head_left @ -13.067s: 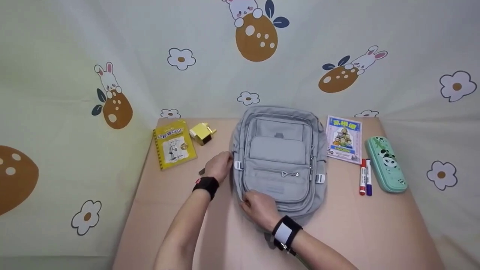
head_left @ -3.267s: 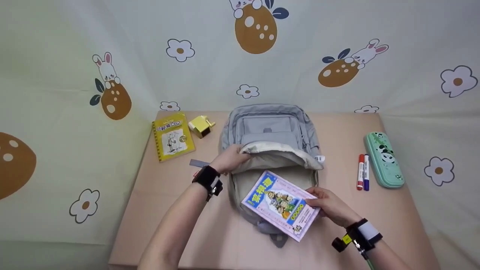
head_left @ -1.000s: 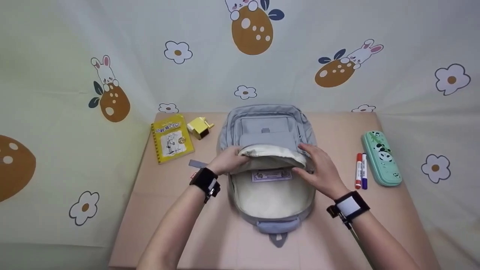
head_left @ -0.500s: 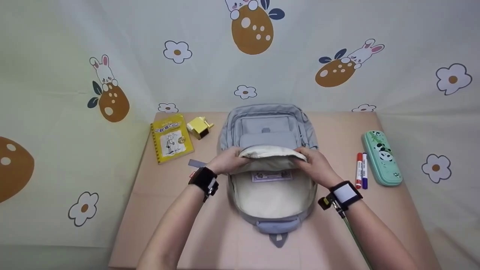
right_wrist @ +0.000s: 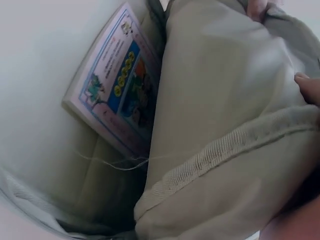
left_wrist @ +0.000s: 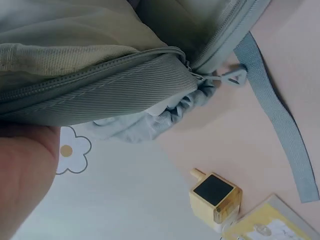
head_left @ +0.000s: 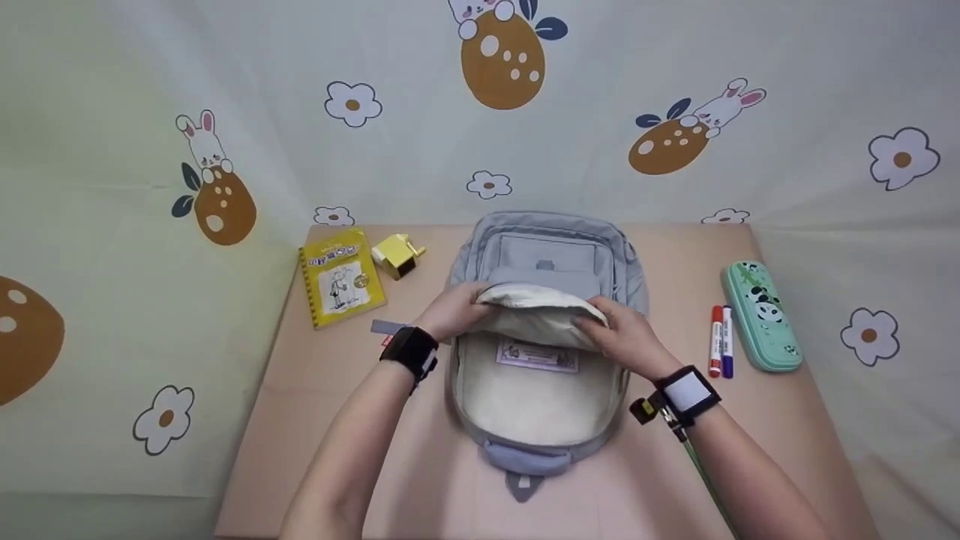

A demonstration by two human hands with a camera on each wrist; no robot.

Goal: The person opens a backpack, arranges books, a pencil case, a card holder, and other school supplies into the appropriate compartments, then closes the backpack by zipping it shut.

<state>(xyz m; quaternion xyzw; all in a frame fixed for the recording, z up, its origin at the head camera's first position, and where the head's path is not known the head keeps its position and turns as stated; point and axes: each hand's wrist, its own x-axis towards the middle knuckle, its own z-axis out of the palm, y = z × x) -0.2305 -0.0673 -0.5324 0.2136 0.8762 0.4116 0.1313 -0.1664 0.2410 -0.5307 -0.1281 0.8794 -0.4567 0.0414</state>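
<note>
A grey backpack (head_left: 546, 251) lies unzipped on the table, its cream lining (head_left: 532, 409) showing. My left hand (head_left: 454, 309) grips the left side of its raised front flap (head_left: 536, 322). On the flap's right side, my right hand (head_left: 630, 337) pinches the edge, with the thumb on the lining. Inside sits a pink-bordered book (head_left: 537, 355), mostly covered by the flap in the head view. The right wrist view shows more of that book (right_wrist: 115, 80), leaning against the bag's wall. A zipper pull (left_wrist: 234, 76) hangs at the opening's corner in the left wrist view.
A yellow spiral-edged book (head_left: 343, 279) and a yellow pencil sharpener (head_left: 397, 255) with a crank lie at the left. To the right are a red marker (head_left: 716, 341), a blue marker (head_left: 727, 341) and a green panda pencil case (head_left: 761, 315). A patterned cloth hangs behind.
The backpack was zipped and the pink book lay right of it; my right hand then carried the book inside. Both hands now hold the flap, and the bag has turned slightly, its top handle swinging left.
</note>
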